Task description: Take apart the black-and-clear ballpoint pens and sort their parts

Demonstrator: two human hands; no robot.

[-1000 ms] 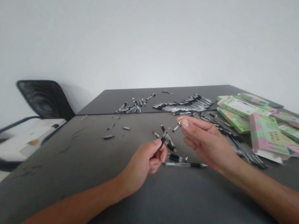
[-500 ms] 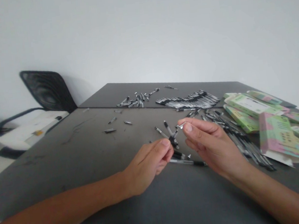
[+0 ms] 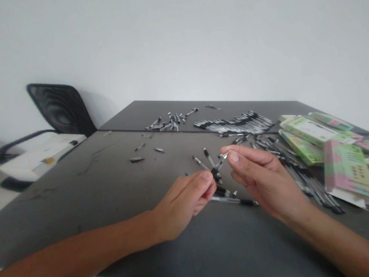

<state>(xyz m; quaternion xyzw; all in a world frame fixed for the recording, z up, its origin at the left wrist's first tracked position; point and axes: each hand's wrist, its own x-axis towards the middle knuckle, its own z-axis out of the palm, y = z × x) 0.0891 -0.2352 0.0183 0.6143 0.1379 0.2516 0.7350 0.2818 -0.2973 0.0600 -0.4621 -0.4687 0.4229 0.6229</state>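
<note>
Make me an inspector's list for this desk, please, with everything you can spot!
Surface: dark table, with dark marks on its left part.
Things in work: a black-and-clear pen part and a small silvery piece, close together; whether they touch, can't tell.
Clutter: row of pens, loose pile, more pens beside green-and-pink boxes.
Grip: left hand pinches the pen part; right hand pinches the silvery piece.
Cables: can't tell; far left is blurred.
Surroundings: black chair at left, pale wall behind.
</note>
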